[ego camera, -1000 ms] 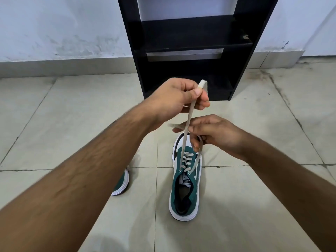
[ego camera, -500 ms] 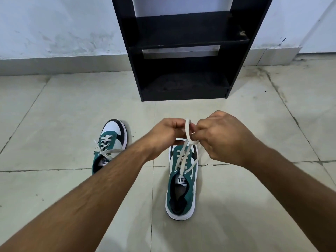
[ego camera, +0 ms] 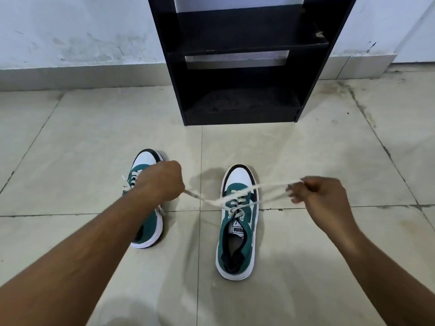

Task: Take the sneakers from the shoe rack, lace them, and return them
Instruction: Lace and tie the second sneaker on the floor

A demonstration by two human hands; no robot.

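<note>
Two green-and-white sneakers stand on the tiled floor, toes toward the rack. The right sneaker point(ego camera: 237, 222) has its white lace point(ego camera: 211, 200) pulled out sideways from a crossing above the tongue. My left hand point(ego camera: 162, 181) is closed on the lace's left end, hovering over the left sneaker point(ego camera: 147, 158) and hiding its middle. My right hand point(ego camera: 317, 192) pinches the lace's right end, to the right of the shoe. The black shoe rack point(ego camera: 240, 67) stands against the wall ahead, its visible shelves bare.
Pale floor tiles point(ego camera: 306, 149) with dark grout lines surround the shoes. A white wall point(ego camera: 82, 31) with a grey skirting runs behind the rack. Stains mark the floor at the right of the rack.
My hands were together over the right sneaker, working the lace; now they have pulled apart, left and right, drawing the lace ends taut. The view has dropped lower and closer.
</note>
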